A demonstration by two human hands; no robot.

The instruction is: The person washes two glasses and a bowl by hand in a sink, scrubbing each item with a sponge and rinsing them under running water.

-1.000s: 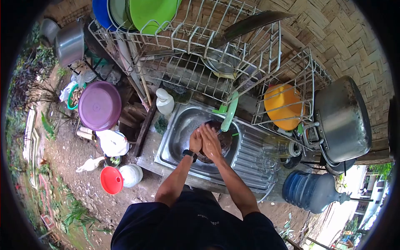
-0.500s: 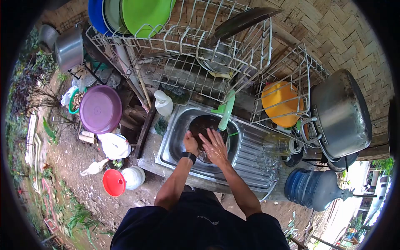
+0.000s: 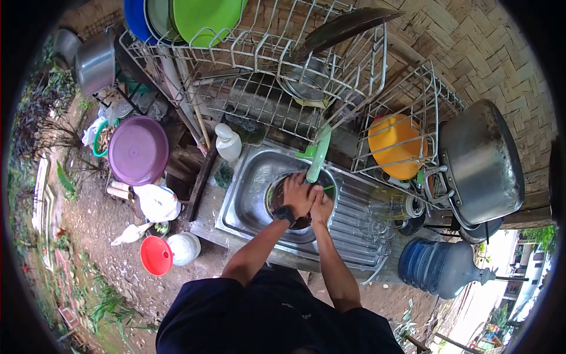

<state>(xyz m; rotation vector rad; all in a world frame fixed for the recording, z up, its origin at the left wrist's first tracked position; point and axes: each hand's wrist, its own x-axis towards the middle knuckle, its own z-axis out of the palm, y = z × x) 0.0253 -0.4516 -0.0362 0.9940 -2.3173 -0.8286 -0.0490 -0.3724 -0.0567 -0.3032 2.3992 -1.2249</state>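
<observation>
A dark round vessel (image 3: 273,199), perhaps a pan, sits in the steel sink (image 3: 243,187), its inside largely covered by my hands. My left hand (image 3: 298,197), with a black watch at the wrist, is over it, fingers stretched and a little apart. Against its right side, my right hand (image 3: 322,206) is curled, some fingers hidden; whether anything small lies between the two hands is not visible. A green tube (image 3: 320,154) at the tap points down just above my fingers. Something thin and green (image 3: 328,190) shows inside the vessel's right edge.
Right of the basin is a ribbed drainboard (image 3: 348,221) with drinking glasses (image 3: 377,227) and a jar (image 3: 392,205). A white bottle (image 3: 228,143) stands behind left. Above hangs a wire dish rack (image 3: 265,62). A large pot (image 3: 480,162) and water jug (image 3: 442,268) are at right.
Both hands have shifted right over the vessel and come together. My left hand went from curled to stretched fingers; my right hand, flat before, is now curled against it.
</observation>
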